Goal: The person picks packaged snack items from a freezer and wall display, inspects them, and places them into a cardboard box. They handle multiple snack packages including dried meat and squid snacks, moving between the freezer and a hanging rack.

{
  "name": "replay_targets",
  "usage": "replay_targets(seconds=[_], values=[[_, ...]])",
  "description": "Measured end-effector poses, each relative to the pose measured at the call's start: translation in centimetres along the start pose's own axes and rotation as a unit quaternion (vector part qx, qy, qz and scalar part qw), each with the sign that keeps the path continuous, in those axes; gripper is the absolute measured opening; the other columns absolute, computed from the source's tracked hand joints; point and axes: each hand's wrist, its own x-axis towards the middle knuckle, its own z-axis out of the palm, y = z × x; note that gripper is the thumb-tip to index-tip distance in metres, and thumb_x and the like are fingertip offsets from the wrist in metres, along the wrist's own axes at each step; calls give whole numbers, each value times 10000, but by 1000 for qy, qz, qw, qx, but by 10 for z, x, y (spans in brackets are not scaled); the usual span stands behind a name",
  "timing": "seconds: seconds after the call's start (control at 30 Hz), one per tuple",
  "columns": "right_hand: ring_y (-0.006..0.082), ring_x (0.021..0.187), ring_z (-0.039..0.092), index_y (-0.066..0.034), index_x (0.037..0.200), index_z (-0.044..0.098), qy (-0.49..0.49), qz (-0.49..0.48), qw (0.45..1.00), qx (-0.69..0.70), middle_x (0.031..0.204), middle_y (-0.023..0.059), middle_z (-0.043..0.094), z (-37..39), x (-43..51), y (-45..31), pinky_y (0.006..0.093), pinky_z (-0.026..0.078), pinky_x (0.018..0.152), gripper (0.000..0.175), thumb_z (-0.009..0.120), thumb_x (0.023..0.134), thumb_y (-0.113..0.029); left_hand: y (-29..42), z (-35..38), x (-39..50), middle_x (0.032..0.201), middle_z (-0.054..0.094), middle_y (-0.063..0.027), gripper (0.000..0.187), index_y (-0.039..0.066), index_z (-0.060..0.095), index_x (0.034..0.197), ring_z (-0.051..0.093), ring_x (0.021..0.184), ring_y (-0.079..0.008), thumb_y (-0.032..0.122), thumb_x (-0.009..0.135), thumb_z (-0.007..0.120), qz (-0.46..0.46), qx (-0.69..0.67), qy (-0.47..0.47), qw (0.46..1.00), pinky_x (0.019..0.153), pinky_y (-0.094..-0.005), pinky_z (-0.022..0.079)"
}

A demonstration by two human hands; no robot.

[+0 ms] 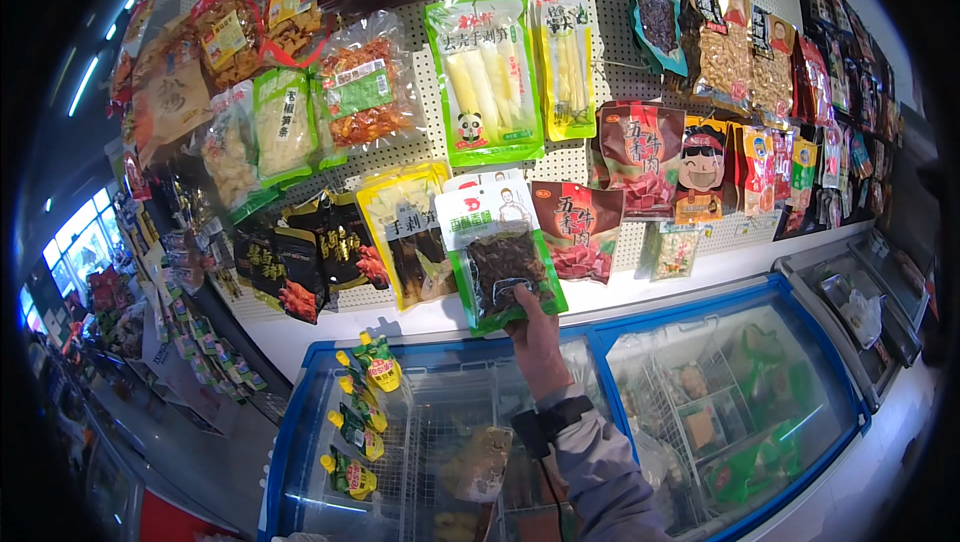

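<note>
My right hand [538,347] is raised over the chest freezer, its thumb on the front of a green and white snack pouch [501,257] with a clear window onto dark brown food. The pouch's lower right part is in that hand; its upper part lies before a similar pouch on the pegboard wall. A yellow pouch of bamboo shoots [411,242] hangs at its left, a maroon beef pouch [576,231] at its right. Above hangs a large green-edged bamboo shoot pack [487,81]. A dark band and cable are at my right wrist. My left hand is out of view.
A blue-framed chest freezer [600,339] with glass lids stands below the pegboard [607,24]. Several yellow-capped green squeeze pouches [379,362] rest on its left lid. A steel-edged cabinet [847,309] adjoins at the right. Packed shelves [124,324] line the left side.
</note>
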Motion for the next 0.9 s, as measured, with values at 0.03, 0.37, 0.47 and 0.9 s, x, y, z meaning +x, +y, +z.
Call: replay_targets(seconds=[0.03,0.37,0.47,0.9], values=[[142,904,674,-106,1242,547,11,5,1000,-9,1081,20,652,0,0,0,303,587,721,368,692,907,-158,0,1,1,1034,690,-83,67,110,639,981,660,874,-226,109,917,659,0,-2,-2,1000,765,-372,540],[124,894,666,-109,1234,554,-20,-3,1000,3,1074,5,649,7,0,-5,272,568,691,344,678,921,-178,1,14,0,976,702,-79,107,73,652,1018,666,838,-197,79,911,653,-14,-6,11,1000,741,-341,545],[129,903,667,-107,1242,552,-19,1,1000,-3,1083,9,648,9,-1,-3,276,569,699,352,677,922,-183,2,17,1,957,705,-75,109,70,656,1021,669,830,-192,76,912,651,-18,-6,11,1000,740,-337,546],[191,1001,656,-96,1347,474,-6,10,1000,-8,1184,51,621,-1,-3,4,340,586,773,456,653,929,-142,-1,13,2,974,710,-79,116,71,654,1037,673,850,-197,84,922,644,-18,-15,6,1000,755,-350,546]])
